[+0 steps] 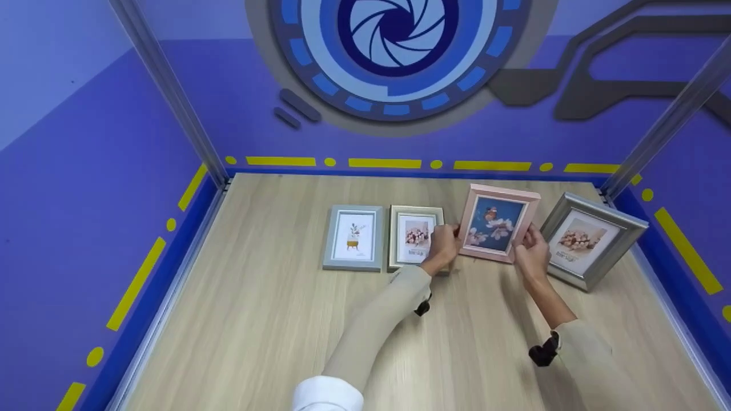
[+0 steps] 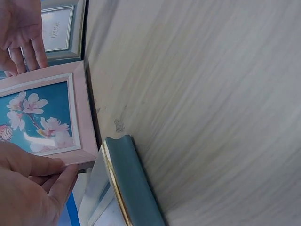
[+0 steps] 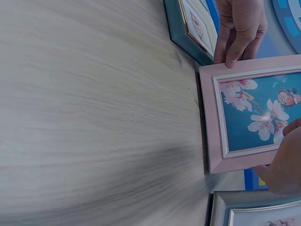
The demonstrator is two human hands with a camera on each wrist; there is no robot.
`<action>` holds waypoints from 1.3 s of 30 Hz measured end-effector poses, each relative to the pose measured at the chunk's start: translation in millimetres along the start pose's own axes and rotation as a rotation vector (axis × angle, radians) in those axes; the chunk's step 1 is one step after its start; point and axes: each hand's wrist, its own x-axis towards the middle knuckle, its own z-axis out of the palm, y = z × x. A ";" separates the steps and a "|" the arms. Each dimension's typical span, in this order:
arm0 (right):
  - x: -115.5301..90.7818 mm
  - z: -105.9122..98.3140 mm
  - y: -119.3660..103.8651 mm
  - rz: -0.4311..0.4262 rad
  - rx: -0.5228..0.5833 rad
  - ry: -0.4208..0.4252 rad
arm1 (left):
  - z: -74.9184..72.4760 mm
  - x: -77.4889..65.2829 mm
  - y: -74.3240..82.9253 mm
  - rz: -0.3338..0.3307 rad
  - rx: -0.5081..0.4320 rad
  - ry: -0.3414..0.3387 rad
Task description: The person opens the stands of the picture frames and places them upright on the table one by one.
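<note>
A pink photo frame [image 1: 466,222] with a blue flower picture is held between my two hands, its front facing me. It leans back, with its lower edge at or close to the tabletop. My left hand [image 1: 444,245] pinches its left side, as the left wrist view also shows with the thumb of the left hand [image 2: 28,188] on the front. On the opposite side, my right hand [image 1: 532,254] grips the edge; in the right wrist view the right hand [image 3: 284,162] covers part of the picture. A gold-rimmed frame [image 1: 417,210] is partly hidden behind my left hand.
A grey-blue photo frame [image 1: 353,266] is at the far left of the row. To the right, a larger silver frame [image 1: 617,251] stands angled close to my right hand. Blue-purple panels [image 1: 400,148] border the wooden table [image 1: 274,319] at the back and sides.
</note>
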 end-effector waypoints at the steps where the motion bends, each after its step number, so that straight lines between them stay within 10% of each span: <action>1: -0.5 0.7 0.0 0.000 0.002 -0.005 | -1.0 -1.0 -0.2 0.000 0.006 -0.005; 21: -4.8 -6.2 -10.7 0.068 -0.103 -0.167 | -14.8 -5.0 8.5 -0.046 0.027 -0.199; 33: -27.7 -5.8 -14.9 -0.034 -0.044 0.191 | -35.6 -13.2 -14.1 0.036 -0.020 -0.247; 39: -35.0 12.5 -16.8 -0.060 0.140 0.100 | -51.9 -14.7 -28.7 -0.014 -0.042 -0.220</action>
